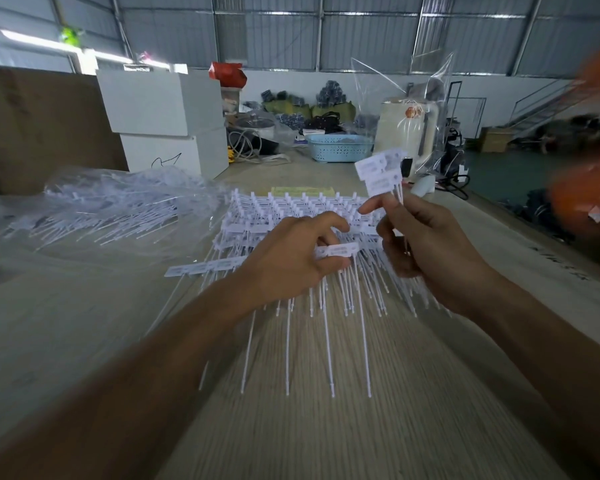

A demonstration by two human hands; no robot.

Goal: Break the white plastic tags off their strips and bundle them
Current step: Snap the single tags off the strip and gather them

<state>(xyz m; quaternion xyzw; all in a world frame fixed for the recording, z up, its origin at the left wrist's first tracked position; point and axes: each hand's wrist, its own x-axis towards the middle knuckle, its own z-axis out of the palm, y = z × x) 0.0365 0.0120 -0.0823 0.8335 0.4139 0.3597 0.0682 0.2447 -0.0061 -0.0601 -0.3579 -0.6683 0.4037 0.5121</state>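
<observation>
A heap of white plastic tag strips (288, 216) lies fanned out on the wooden table (291, 393), tails pointing toward me. My left hand (288, 258) pinches the flat head of one white tag (336, 251) at the front of the heap, fingers curled round it. My right hand (426, 244) holds a small bundle of loose tags (381, 174) upright above the heap, heads up, tails gripped in the fist.
A clear plastic bag of more tag strips (111, 209) lies at the left. Behind stand white boxes (167, 119), a blue basket (340, 147), a cream appliance (409, 129) in clear wrap, and a brown board (39, 126). Something orange and blurred (582, 195) sits at the right edge.
</observation>
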